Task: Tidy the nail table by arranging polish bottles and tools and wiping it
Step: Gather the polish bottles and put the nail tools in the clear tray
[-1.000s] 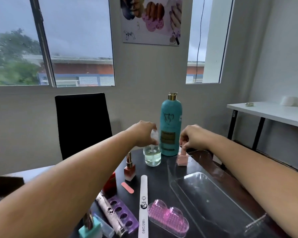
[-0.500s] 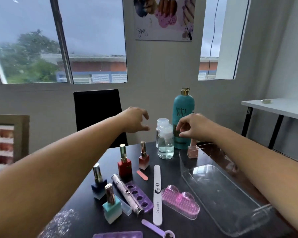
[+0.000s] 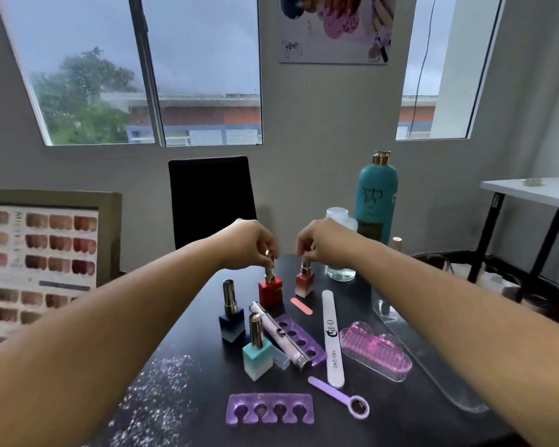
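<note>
On the dark table (image 3: 200,398) my left hand (image 3: 250,245) pinches the gold cap of the red polish bottle (image 3: 270,290). My right hand (image 3: 320,241) pinches the cap of the pink-red ombre polish bottle (image 3: 304,283) just to its right. Both bottles stand upright on the table. Nearer me stand a navy bottle (image 3: 231,316) and a teal-white bottle (image 3: 257,350). A white nail file (image 3: 332,337), a nail drill pen (image 3: 279,335), purple toe separators (image 3: 269,409), a pink brush (image 3: 375,350) and a purple stick (image 3: 339,396) lie around them.
A tall teal bottle (image 3: 375,201) and a clear liquid bottle (image 3: 341,272) stand at the back. A clear plastic tray (image 3: 433,366) lies on the right. Glitter (image 3: 155,395) is spilled at the front left. A black chair (image 3: 212,201) and a swatch board (image 3: 39,262) stand behind.
Both hands left the clear bottle and the pale pink bottle at the back and came toward me. Each now closes on a polish bottle's cap. The camera tilted down.
</note>
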Demonstrator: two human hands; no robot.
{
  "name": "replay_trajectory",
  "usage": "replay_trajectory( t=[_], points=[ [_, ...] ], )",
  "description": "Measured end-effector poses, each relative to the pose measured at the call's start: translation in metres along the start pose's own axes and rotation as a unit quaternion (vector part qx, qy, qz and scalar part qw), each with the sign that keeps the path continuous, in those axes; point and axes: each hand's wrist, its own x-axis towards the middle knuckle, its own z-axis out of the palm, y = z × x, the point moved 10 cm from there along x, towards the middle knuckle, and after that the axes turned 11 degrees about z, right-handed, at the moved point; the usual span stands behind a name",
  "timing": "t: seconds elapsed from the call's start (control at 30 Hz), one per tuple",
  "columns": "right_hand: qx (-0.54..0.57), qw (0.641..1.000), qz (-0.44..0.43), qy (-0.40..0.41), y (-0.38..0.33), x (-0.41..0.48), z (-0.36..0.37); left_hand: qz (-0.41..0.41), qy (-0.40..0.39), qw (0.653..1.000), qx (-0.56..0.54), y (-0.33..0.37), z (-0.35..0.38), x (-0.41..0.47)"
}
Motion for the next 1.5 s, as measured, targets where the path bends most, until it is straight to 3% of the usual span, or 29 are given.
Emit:
replay_trajectory(
  t=[0.37, 0.63, 0.93, 1.17, 1.5],
  points=[
    [-0.013, 0.999, 0.025, 0.027, 0.046, -0.003, -0.036, 0.032, 0.045, 0.998, 0.012, 0.012, -0.002, 0.045],
    [-0.008, 0.996, 0.086, -0.001, 0.104, -0.008, -0.031, 0.034, 0.061, 0.998, 0.014, 0.015, 0.009, 0.094],
    [-0.01, 0.995, 0.096, 0.016, 0.121, -0.005, -0.034, 0.023, 0.06, 0.998, 0.009, 0.014, 0.018, 0.111],
    [-0.009, 0.995, 0.064, 0.077, 0.096, -0.018, -0.061, 0.019, 0.057, 0.998, 0.025, 0.013, -0.009, 0.081],
    [0.101, 0.994, -0.044, -0.006, -0.023, -0.057, -0.044, -0.013, 0.066, 0.997, -0.031, -0.02, -0.037, -0.022]
  ],
)
